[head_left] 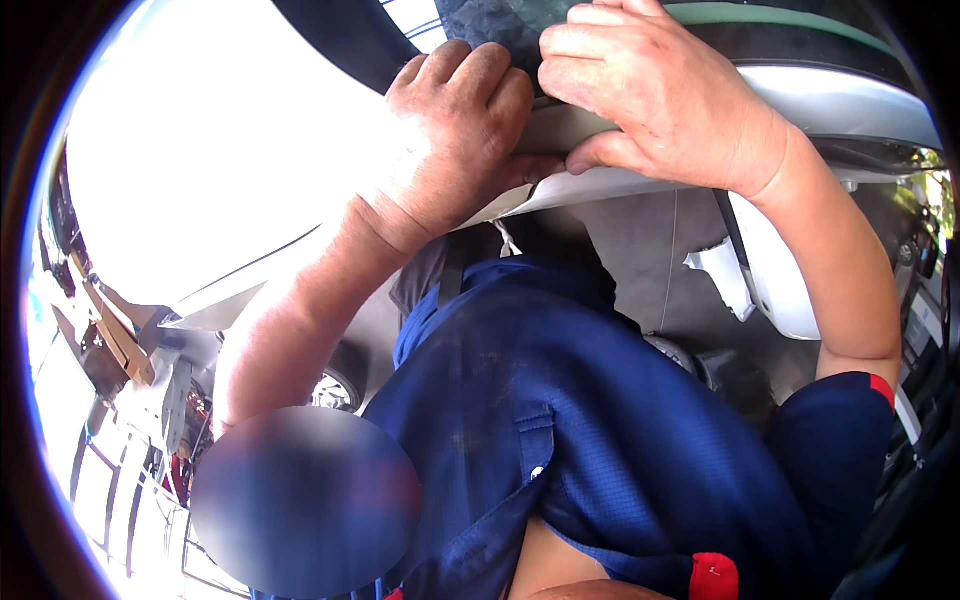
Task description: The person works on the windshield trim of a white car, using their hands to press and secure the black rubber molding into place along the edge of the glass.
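Both my hands are at the edge of a white car body, below a dark glass pane (500, 25). My left hand (455, 135) has its fingers curled over the edge, its thumb stretched rightward along the underside. Close beside it, my right hand (660, 100) is bent over the same edge, its thumb pressed from below and nearly meeting the left thumb. Between them runs a smooth grey edge strip (570, 128). The fingertips of both hands are hidden behind the knuckles, so whether they pinch something small cannot be seen.
A large, overexposed white panel (240, 130) fills the left. Right of my body are a white rounded part (775, 265) with a dark rim and a torn white sheet (725, 278). Grey floor (635, 240) shows below. A spoked wheel (335, 390) and metal racks stand lower left.
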Demonstrator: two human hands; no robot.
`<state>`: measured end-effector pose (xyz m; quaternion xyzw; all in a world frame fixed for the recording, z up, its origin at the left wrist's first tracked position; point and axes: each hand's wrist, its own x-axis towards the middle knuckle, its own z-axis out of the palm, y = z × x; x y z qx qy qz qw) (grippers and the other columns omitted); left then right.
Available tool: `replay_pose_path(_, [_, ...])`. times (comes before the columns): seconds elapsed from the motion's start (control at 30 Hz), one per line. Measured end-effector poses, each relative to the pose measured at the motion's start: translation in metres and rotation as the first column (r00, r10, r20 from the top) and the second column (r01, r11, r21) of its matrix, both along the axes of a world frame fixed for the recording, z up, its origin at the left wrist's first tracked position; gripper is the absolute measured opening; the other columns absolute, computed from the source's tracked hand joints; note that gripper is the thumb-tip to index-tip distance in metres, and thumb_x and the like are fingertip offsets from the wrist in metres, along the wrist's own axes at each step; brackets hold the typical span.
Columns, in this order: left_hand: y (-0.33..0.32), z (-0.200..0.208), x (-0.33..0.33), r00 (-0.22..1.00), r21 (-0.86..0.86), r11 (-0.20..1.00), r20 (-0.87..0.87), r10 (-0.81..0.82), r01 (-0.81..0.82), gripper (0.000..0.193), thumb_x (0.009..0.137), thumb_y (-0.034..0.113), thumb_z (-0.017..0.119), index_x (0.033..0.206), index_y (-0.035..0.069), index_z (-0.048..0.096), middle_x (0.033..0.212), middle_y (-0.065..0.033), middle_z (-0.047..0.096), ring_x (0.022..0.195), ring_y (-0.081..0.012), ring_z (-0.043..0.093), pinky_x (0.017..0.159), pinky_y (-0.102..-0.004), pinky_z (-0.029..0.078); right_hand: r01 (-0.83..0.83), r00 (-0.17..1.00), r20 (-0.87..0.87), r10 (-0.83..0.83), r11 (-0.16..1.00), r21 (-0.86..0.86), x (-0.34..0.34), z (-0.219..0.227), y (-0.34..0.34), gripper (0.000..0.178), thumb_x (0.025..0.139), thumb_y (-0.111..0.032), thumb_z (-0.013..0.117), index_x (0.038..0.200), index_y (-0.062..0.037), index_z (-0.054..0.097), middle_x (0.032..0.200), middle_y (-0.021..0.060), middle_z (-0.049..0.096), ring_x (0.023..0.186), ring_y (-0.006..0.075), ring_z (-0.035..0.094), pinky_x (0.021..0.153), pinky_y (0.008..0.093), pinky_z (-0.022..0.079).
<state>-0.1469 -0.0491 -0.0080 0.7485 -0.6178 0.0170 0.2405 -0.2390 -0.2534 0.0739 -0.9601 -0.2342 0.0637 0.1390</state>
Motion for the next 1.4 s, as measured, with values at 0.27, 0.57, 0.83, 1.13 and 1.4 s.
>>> replay_pose_path(0.27, [-0.002, 0.003, -0.001, 0.999, 0.038, 0.999, -0.038, -0.012, 0.013, 0.051, 0.068, 0.051, 0.090, 0.093, 0.011, 0.069, 0.098, -0.0031, 0.061, 0.097, -0.0246, 0.065, 0.083, -0.0405, 0.057, 0.149, 0.988, 0.062, -0.141, 0.977, -0.154, -0.015, 0.006, 0.010, 0.047, 0.071, -0.041, 0.090, 0.096, -0.0111, 0.064, 0.103, 0.0055, 0.058, 0.111, 0.0268, 0.058, 0.104, 0.0475, 0.039])
replay_pose_path(0.57, [-0.006, 0.016, -0.004, 1.000, 0.133, 0.991, 0.015, -0.026, 0.023, 0.053, 0.062, 0.047, 0.092, 0.095, 0.012, 0.071, 0.101, -0.0028, 0.060, 0.099, -0.0246, 0.065, 0.081, -0.0407, 0.057, 0.565, 0.819, 0.171, -0.547, 0.822, -0.075, -0.060, 0.027, 0.001, 0.041, 0.065, -0.034, 0.094, 0.099, -0.0191, 0.077, 0.106, -0.0009, 0.059, 0.116, 0.0254, 0.054, 0.110, 0.0492, 0.036])
replay_pose_path(0.83, [-0.039, 0.033, 0.000, 0.979, 0.162, 0.965, -0.039, -0.201, 0.205, 0.042, 0.076, 0.045, 0.088, 0.091, 0.013, 0.064, 0.084, -0.0057, 0.066, 0.078, -0.0290, 0.071, 0.068, -0.0425, 0.058, 0.763, 0.487, 0.421, -0.765, 0.607, 0.220, -0.115, 0.005, 0.037, 0.024, 0.080, -0.013, 0.085, 0.098, -0.0094, 0.070, 0.103, 0.0069, 0.068, 0.096, 0.0270, 0.066, 0.092, 0.0409, 0.053])
replay_pose_path(1.13, [-0.058, 0.032, -0.007, 0.968, 0.071, 0.972, -0.130, -0.214, 0.224, 0.041, 0.082, 0.050, 0.086, 0.078, 0.015, 0.066, 0.071, -0.0032, 0.067, 0.063, -0.0262, 0.072, 0.053, -0.0399, 0.055, 0.799, 0.223, -0.434, -0.873, -0.091, 0.594, -0.144, -0.078, 0.096, 0.031, 0.107, -0.027, 0.066, 0.096, 0.0010, 0.072, 0.084, 0.0181, 0.075, 0.074, 0.0334, 0.074, 0.070, 0.0402, 0.057])
replay_pose_path(1.4, [-0.079, 0.053, -0.001, 0.946, 0.228, 0.919, -0.037, -0.323, 0.323, 0.034, 0.087, 0.049, 0.084, 0.081, 0.017, 0.075, 0.067, -0.0034, 0.071, 0.060, -0.0244, 0.073, 0.054, -0.0362, 0.057, 0.850, 0.252, -0.484, -0.838, -0.047, 0.525, -0.139, -0.073, 0.078, 0.036, 0.107, -0.032, 0.066, 0.088, -0.0016, 0.073, 0.078, 0.0143, 0.075, 0.070, 0.0284, 0.073, 0.067, 0.0399, 0.057])
